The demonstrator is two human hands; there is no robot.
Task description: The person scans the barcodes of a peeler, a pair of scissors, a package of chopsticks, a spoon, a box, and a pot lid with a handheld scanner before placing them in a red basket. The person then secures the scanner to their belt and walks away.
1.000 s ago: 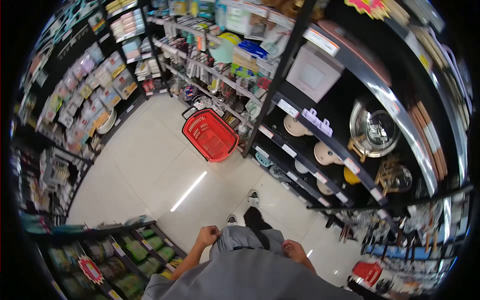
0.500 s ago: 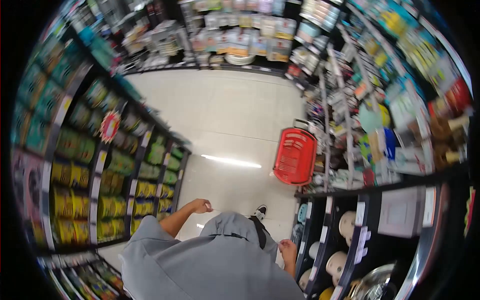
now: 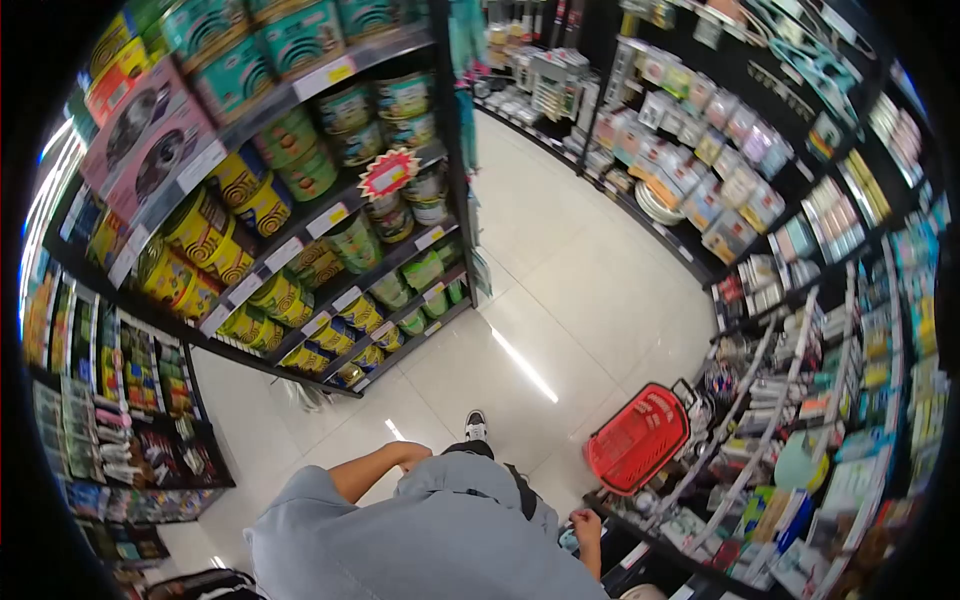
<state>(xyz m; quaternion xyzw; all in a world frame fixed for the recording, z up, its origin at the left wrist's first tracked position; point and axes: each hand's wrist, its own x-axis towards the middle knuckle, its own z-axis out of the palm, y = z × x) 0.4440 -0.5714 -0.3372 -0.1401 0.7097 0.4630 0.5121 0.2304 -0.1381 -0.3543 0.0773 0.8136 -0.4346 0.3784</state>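
My left hand point(image 3: 408, 455) hangs in front of my grey shirt point(image 3: 400, 530), its fingers loosely curled and partly hidden by the shirt; nothing shows in it. On the other side, my right hand point(image 3: 587, 525) is low beside my hip with curled fingers and nothing visible in them. It is near the end of the right-hand shelving. Ahead of that hand, and apart from it, a red shopping basket point(image 3: 638, 440) with a dark handle stands on the floor against the shelves. One black-and-white shoe point(image 3: 476, 427) shows in front of me.
To the left stands a shelf unit point(image 3: 330, 215) stacked with yellow, green and teal tins. Packaged goods point(image 3: 715, 150) hang on the far wall. More racks of small goods point(image 3: 790, 430) line the right. Pale tiled floor point(image 3: 550, 290) runs between them.
My view has turned left: the tin shelves now fill more of it, and the basket appears lower and further right. My left hand has drawn closer to the shirt. The shoe position has changed.
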